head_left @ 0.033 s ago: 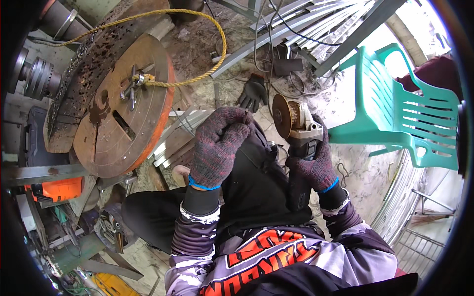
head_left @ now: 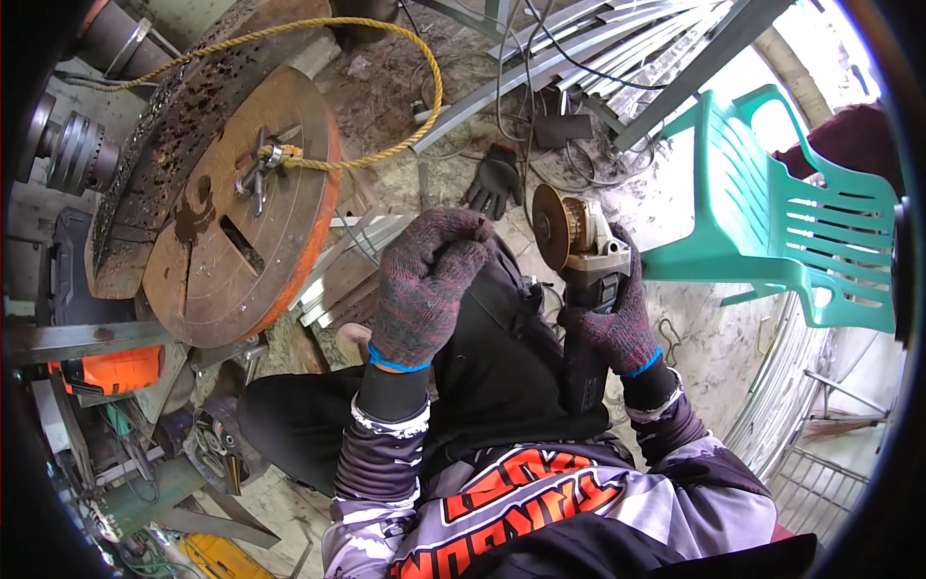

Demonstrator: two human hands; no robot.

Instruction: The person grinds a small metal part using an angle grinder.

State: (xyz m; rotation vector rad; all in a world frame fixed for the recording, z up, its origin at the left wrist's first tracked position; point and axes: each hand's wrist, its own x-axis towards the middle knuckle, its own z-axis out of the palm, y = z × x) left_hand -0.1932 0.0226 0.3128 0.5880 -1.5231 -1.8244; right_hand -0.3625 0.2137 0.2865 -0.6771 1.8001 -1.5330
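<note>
My right hand (head_left: 617,333), in a dark knitted glove, grips an angle grinder (head_left: 590,280) upright over my lap. The grinder's brown disc (head_left: 552,228) faces left and shows no motion blur. To its left, my gloved left hand (head_left: 424,289) is raised with the fingers closed in a pinch near the top. A small dark tip seems to show at the fingertips, too small to name. The left hand and the disc are apart. Beyond them a dark work glove (head_left: 496,183) lies on the dusty floor.
A large round metal plate (head_left: 251,212) with a yellow rope (head_left: 424,58) tied to it stands at left. A green plastic chair (head_left: 752,203) is at right. Metal bars (head_left: 579,58) and cables (head_left: 531,106) lie at the back. An orange tool case (head_left: 116,372) sits at lower left.
My left fingertips have shifted very slightly. The grinder and my right hand have not visibly moved.
</note>
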